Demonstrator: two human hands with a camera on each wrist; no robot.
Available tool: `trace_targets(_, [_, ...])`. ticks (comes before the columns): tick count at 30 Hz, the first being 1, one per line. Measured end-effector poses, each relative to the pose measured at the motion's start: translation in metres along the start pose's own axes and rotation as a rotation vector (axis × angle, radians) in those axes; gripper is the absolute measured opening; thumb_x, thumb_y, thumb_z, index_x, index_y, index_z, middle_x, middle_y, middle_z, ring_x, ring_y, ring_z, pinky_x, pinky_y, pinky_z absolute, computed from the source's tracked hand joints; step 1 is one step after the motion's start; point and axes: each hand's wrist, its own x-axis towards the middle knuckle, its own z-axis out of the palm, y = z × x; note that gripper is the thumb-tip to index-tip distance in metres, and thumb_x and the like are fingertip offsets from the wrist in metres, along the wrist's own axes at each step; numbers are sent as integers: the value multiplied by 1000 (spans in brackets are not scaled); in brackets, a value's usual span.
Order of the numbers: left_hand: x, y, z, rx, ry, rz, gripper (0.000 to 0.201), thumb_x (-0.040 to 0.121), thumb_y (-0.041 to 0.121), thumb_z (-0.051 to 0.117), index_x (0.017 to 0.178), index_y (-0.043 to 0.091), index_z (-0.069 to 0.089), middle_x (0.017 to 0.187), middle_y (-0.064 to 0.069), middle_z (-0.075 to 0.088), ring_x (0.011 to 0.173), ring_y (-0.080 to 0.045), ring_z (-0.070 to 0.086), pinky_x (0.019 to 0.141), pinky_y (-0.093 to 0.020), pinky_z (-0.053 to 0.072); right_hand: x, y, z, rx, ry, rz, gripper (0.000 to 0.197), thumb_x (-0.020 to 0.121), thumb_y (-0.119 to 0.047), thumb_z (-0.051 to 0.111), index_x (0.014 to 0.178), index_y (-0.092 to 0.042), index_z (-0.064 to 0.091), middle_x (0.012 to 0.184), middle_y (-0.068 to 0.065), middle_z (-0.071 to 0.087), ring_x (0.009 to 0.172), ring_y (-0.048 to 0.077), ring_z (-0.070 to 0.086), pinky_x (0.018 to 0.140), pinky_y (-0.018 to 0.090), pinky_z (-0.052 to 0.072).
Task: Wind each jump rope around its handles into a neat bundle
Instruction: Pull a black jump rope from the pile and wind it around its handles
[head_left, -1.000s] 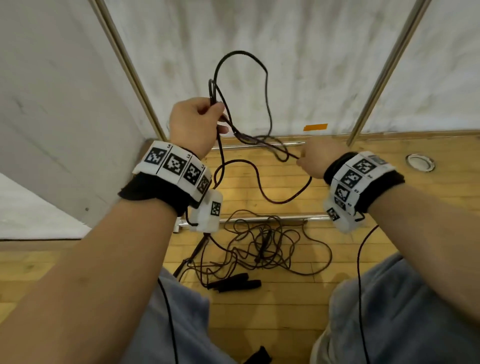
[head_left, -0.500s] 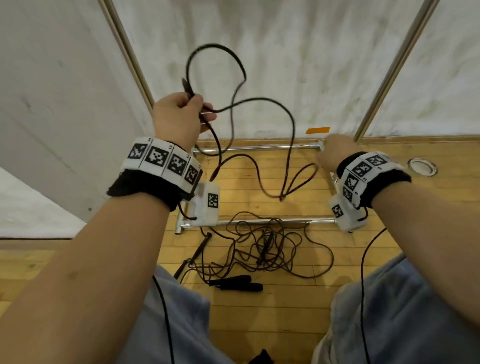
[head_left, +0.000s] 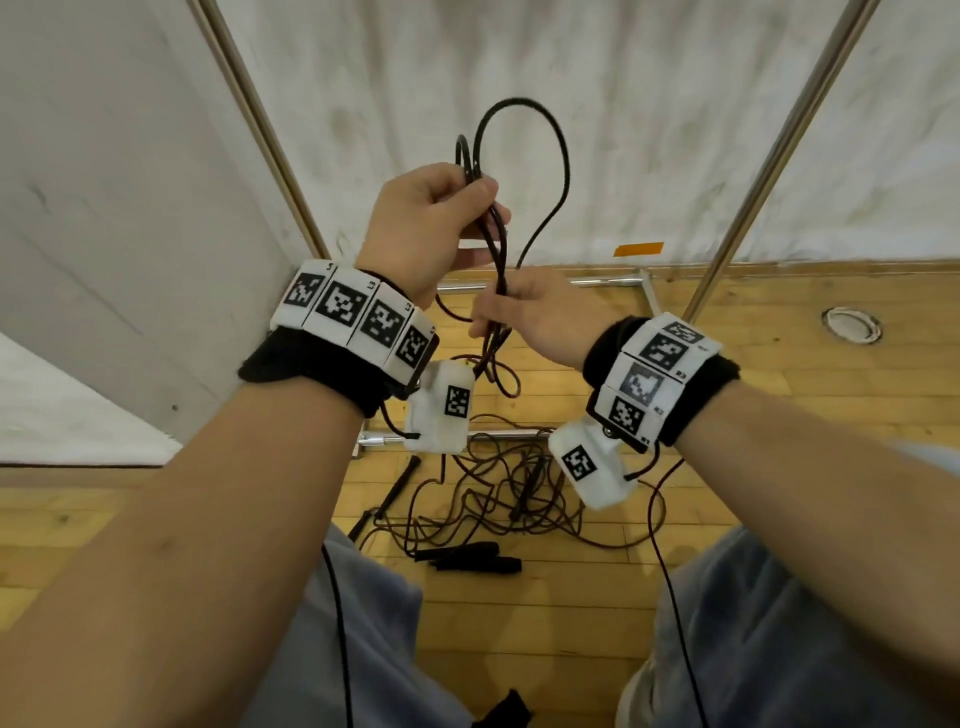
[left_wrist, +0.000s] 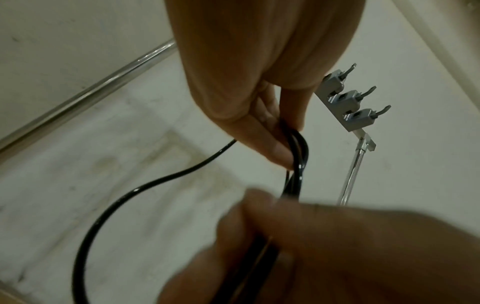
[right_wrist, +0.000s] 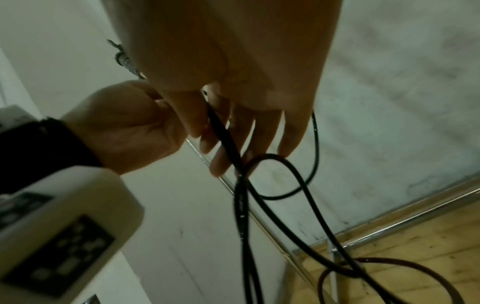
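Up at chest height, the left hand (head_left: 431, 228) is fisted around several gathered strands of a black rope (head_left: 563, 171), thumb pressed on top; loops rise out of the fist toward 12 o'clock against the white wall (head_left: 675, 104). The right hand (head_left: 540, 317) sits just below it at 5 o'clock, the two almost touching, and it pinches the same hanging strands between thumb and fingers. From the right wrist view the fingers (right_wrist: 267, 131) lie fairly straight along the cord, with the thumb closing on it. From the left wrist view the rope (left_wrist: 103, 207) bends in a broad loop toward 7 o'clock beneath the left fingertips (left_wrist: 275, 152). Below the hands the strands drop toward the wooden floor (head_left: 779, 395), where a loose tangle (head_left: 519, 493) lies at 6 o'clock, with black handles (head_left: 467, 556) at its near edge. Whether that tangle is one rope or more cannot be told. A metal frame (head_left: 737, 218) stands against the wall, and a row of grey hooks (left_wrist: 348, 100) shows on it.
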Motion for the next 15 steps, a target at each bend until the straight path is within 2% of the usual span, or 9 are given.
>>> trace_targets(1, [1,1,-2,-20,28,22,13,94,13,58,81,9,61,68,0,69,66,-12,67,55,-22,51,0,5,0,-93,-62,32,24,94,-29,51,83,-16,68,84,-7,70,80,7,61,75,26,43])
trace_targets(4, [3,0,-8,-36,144,64,13,94,15,58,82,12,63,70,-1,70,68,-15,68,59,-27,54,-6,18,2,-327,-178,147,31,96,-41,44,80,-24,64,63,-17,63,61,0,57,60,25,40])
trace_targets(6, [1,-7,-11,50,150,2,16,94,29,59,87,16,64,78,0,72,74,-16,70,67,-32,58,-7,24,1,-301,-144,164,37,96,-44,43,82,-20,67,75,-8,69,70,11,63,64,32,51])
trace_targets(7, [0,-12,-11,162,99,-49,21,92,39,58,89,19,65,83,2,73,77,-13,71,72,-33,59,-7,24,-1,-240,-93,160,37,96,-43,45,85,-18,69,82,-1,70,75,18,65,68,35,54])
trace_targets(9, [-3,-25,-11,495,-154,-129,27,89,52,57,91,27,67,89,8,72,81,-6,69,79,-30,56,-6,24,-6,4,38,163,32,95,-37,49,90,-13,69,77,1,68,70,18,63,61,28,56])
trace_targets(11, [-9,-37,-7,761,-425,-133,24,89,51,56,92,32,70,90,10,71,84,-5,65,78,-24,50,-3,24,-12,194,124,171,30,94,-33,51,86,-11,68,70,0,67,67,16,63,61,28,54])
trace_targets(13, [-12,-43,-4,808,-499,-110,16,92,40,57,93,30,70,86,9,69,82,-5,64,74,-23,48,2,26,-17,189,152,176,34,92,-37,52,79,-10,68,72,4,69,70,22,65,71,36,51])
trace_targets(14, [-13,-45,-4,772,-495,-131,15,93,34,57,91,26,69,82,7,69,78,-5,66,76,-24,51,5,28,-19,183,177,183,34,91,-38,53,75,-11,66,74,6,68,72,25,64,74,39,51])
trace_targets(15, [-13,-46,-4,749,-481,-168,16,94,31,57,88,21,68,80,3,70,77,-7,68,80,-29,54,7,29,-20,199,213,189,31,90,-38,54,72,-14,63,74,6,66,72,26,63,75,41,50])
